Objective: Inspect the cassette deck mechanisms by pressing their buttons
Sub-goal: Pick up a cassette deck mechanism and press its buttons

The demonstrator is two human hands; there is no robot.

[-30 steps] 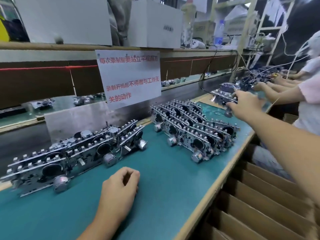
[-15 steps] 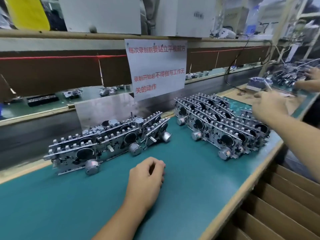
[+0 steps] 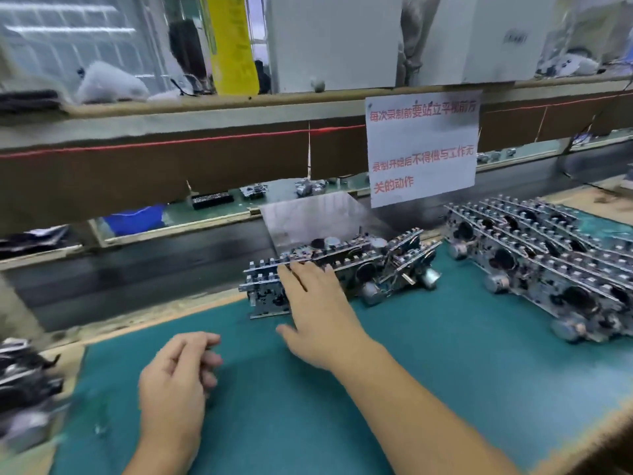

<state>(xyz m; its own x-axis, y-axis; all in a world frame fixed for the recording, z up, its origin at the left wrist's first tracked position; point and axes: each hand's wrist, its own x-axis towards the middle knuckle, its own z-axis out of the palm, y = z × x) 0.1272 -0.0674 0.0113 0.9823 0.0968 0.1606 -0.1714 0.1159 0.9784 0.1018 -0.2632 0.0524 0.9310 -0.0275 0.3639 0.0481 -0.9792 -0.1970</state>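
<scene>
- On the green mat [image 3: 428,389], just beyond the right hand [image 3: 318,313], lies the near row of cassette deck mechanisms [image 3: 346,265]; its straightened fingers [image 3: 301,272] reach over the row's left end, the tips at or on the toothed line of buttons (motion blur leaves actual contact uncertain).
- The left hand [image 3: 178,382] rests nearer the person, fingers loosely curled around nothing, well short of the row.
- To do this step well, the person should probably press one key at a time, straight down, while the idle hand steadies the frame so that the leaning units do not slide.
- The mechanisms look like bare metal frames, overlapped and tilted against one another, each with a dark round opening and a small silver motor can [image 3: 371,292] on the side facing the fingers.
- A second, larger batch [image 3: 548,265] sits well to the right of the fingertips, untouched by either hand.
</scene>
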